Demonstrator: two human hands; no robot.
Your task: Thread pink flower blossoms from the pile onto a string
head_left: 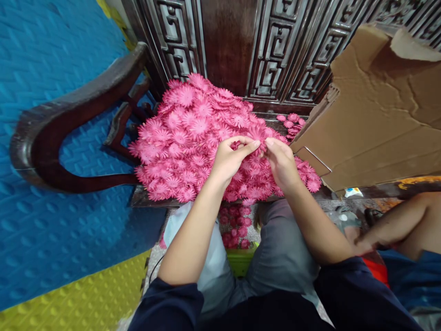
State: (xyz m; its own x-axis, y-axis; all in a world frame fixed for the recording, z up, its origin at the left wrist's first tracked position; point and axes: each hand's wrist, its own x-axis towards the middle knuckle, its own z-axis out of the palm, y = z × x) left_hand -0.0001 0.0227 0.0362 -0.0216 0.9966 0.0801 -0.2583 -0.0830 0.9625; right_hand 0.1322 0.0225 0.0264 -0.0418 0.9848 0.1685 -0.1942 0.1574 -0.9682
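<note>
A large heap of pink artificial flower heads point(186, 138) covers the dark wooden bench in front of me. Above its right part, my left hand point(234, 156) and my right hand point(280, 158) come close together. Between them is one pink flower head point(257, 134), its petals spread out. The thumb and forefinger of my left hand pinch its left side. My right hand's fingertips are closed at its right edge; the petals there are partly hidden by the fingers.
A curved wooden armrest point(69, 115) bounds the heap at the left. An open cardboard box point(379, 115) stands at the right. Carved wooden panels point(229, 46) rise behind. More flowers lie in a green container point(239, 262) between my knees. Another person's bare limb point(403, 220) shows at the right.
</note>
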